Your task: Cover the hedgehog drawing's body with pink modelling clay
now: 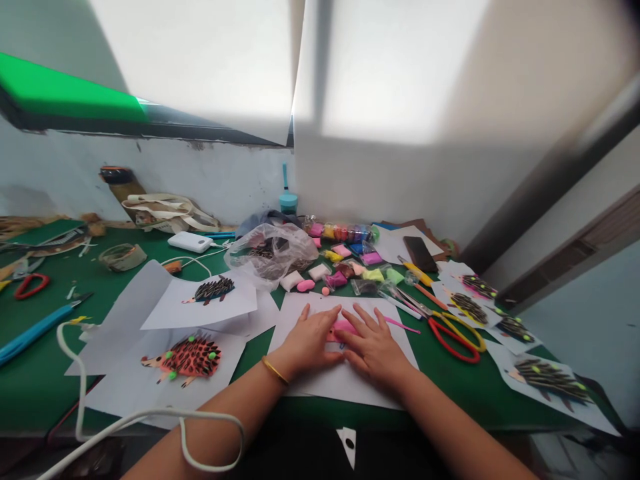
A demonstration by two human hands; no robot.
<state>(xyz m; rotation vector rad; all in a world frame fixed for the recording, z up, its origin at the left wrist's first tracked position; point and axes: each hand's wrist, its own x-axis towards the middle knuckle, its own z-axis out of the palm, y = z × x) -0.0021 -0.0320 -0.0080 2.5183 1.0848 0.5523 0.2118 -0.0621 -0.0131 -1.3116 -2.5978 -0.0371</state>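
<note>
White paper point(305, 383) lies on the green table in front of me. A pink clay shape point(349, 327) rests on it, partly covered by my fingers. My left hand point(315, 340) touches the paper and the shape's left side, its fingers spread. From the right, my right hand point(373, 343) lies over the shape with fingers apart. A thin pink tool point(404, 325) sticks out beyond my right hand. Just above the paper are a pink clay lump point(305, 285) and a small orange ball point(325, 291).
Scissors with red and yellow handles point(455, 339) lie to the right, near several hedgehog pictures point(545, 380). Clay packets point(373, 275) and a plastic bag point(273, 253) are behind the paper. A white cable point(80, 393) loops over the left side, beside a red hedgehog picture point(187, 360).
</note>
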